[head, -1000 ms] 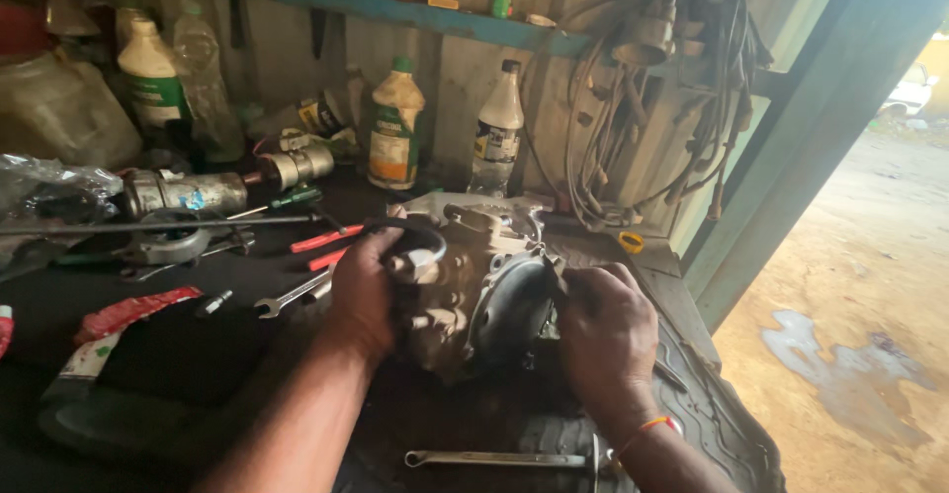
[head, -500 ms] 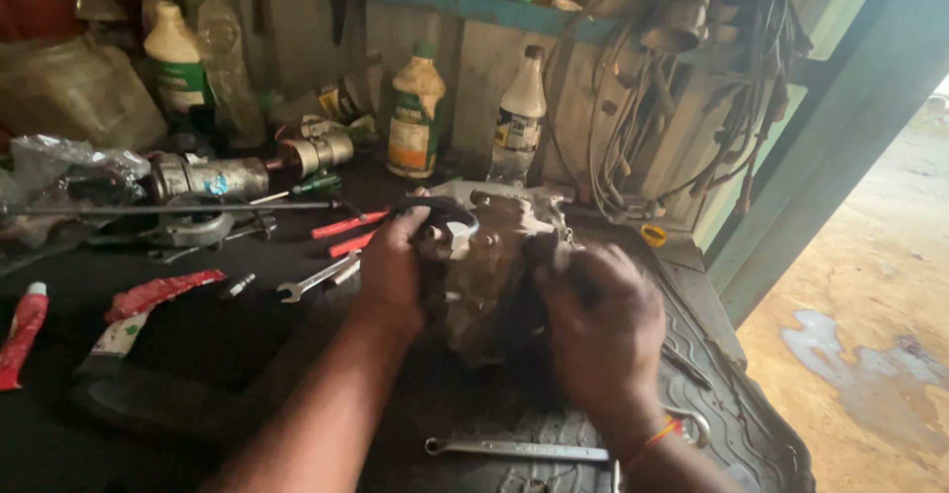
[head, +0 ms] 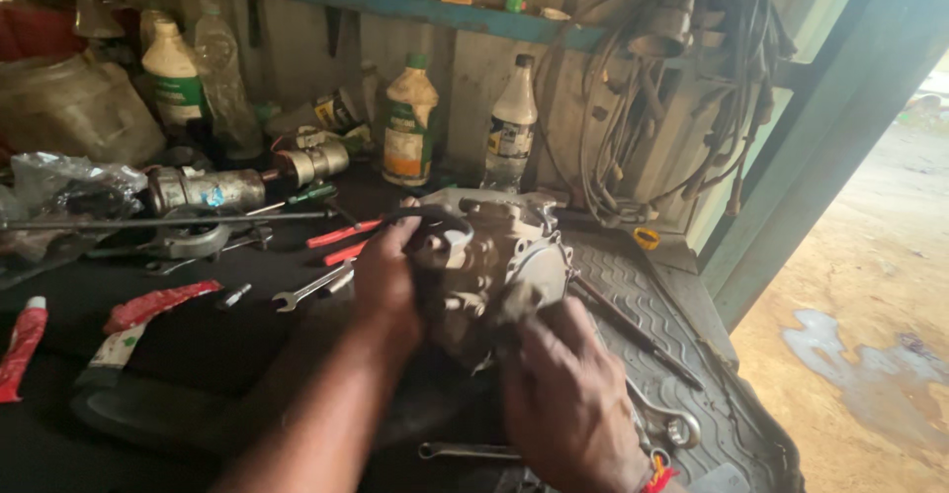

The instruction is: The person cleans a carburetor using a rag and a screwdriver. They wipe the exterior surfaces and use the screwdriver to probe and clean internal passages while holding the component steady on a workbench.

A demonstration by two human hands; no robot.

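While the grimy metal engine part (head: 484, 266) is stood upright mid-bench, it is gripped at its near-left side by the left hand (head: 388, 280), fingers curled round it, and steadied below by the right hand (head: 565, 394), fingers grasping its lower edge. A firm turn or reseat seems called for next. The dark, oily workbench (head: 198, 355) is littered with a spanner (head: 314, 288), red tubes (head: 158, 302) and bottles (head: 410, 137), with cables (head: 682, 107) hung beside an open doorway.

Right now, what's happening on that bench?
A person is working on a grimy metal engine part standing on a dark workbench. The left hand grips its left side by a black hose, while the right hand presses against its lower right face. A spanner and red-handled tools lie to the left, another spanner nearer the camera, and bottles stand along the back wall.
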